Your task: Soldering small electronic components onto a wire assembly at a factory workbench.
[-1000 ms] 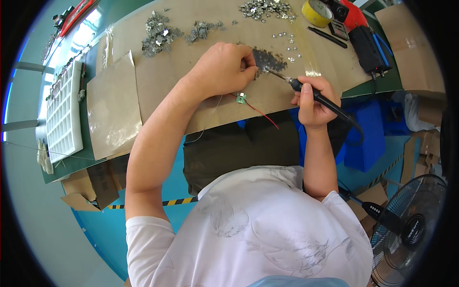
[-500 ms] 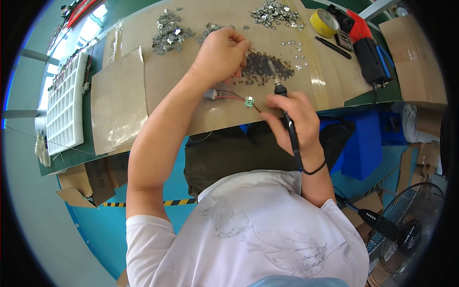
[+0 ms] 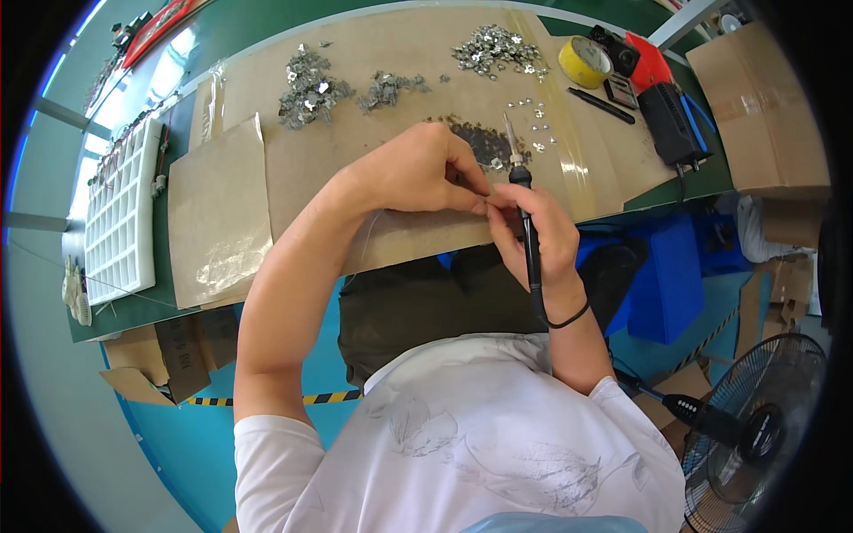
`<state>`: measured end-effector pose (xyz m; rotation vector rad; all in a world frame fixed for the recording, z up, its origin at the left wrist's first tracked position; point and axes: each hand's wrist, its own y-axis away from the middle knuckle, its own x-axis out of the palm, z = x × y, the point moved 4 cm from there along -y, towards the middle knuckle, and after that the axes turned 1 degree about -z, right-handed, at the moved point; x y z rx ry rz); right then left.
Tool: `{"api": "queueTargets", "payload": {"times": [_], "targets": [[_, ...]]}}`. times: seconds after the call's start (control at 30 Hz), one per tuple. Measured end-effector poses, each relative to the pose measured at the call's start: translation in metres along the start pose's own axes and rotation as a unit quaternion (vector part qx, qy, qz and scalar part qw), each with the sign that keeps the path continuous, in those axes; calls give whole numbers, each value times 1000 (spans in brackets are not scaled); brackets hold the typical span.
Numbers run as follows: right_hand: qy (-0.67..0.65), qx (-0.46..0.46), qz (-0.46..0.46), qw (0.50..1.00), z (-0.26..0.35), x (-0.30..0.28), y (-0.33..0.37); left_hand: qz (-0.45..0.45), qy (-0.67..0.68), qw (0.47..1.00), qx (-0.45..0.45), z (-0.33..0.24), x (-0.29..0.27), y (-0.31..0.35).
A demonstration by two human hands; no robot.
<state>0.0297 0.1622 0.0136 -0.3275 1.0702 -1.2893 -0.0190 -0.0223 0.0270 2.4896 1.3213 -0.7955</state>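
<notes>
My right hand (image 3: 544,233) grips a black soldering iron (image 3: 530,240), its metal tip pointing up and away over a scatter of small dark parts (image 3: 480,142). The thumb and index finger of that hand also meet the fingertips of my left hand (image 3: 425,171), low over the cardboard. My left hand is closed in a pinch, and what it holds is too small and covered to make out. A tiny silvery piece (image 3: 496,163) shows just beyond the fingertips. A thin pale wire (image 3: 366,238) runs out below my left wrist.
Piles of small metal pieces lie on the cardboard sheet (image 3: 240,98): one left (image 3: 311,89), one middle (image 3: 386,91), one far right (image 3: 499,49). Yellow tape (image 3: 585,60), a black pen (image 3: 601,105) and a black box (image 3: 671,123) sit right. A white compartment tray (image 3: 123,213) stands left.
My left hand has come nearer and its fingertips now meet those of my right hand. The small green circuit board with wires, visible before, is now out of sight. The iron's tip has swung slightly up.
</notes>
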Motion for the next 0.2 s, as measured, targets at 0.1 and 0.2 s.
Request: {"api": "queueTargets", "payload": {"times": [0.1,0.2], "targets": [[-7,39,-4,999,-8,-1,3,5,44,998,-46,5,1,-2],[10,57,-8,998,-12,-3,5,-11,25,996,-84,11,0,-1]]}}
